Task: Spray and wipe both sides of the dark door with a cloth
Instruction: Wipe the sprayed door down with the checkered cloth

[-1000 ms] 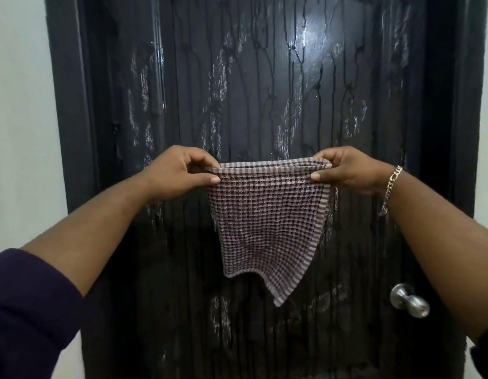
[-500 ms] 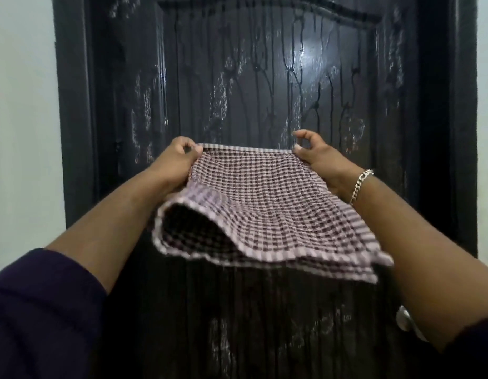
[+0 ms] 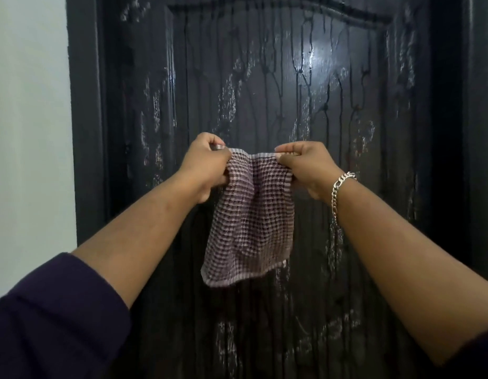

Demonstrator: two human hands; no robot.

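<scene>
Checked waffle-weave cloth, soft, light and floppy, hung in front of the wet, streaked dark door. Pinched at its top corners by left hand and right hand; best gripped bunched for wiping.

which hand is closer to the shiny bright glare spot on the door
Right. The right hand holds the cloth almost straight below the glare; the left hand is lower left, farther.

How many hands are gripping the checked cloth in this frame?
2. The left hand grips the top left edge of the checked purple-and-white cloth; the right hand grips the top right edge, before the wet dark door.
</scene>
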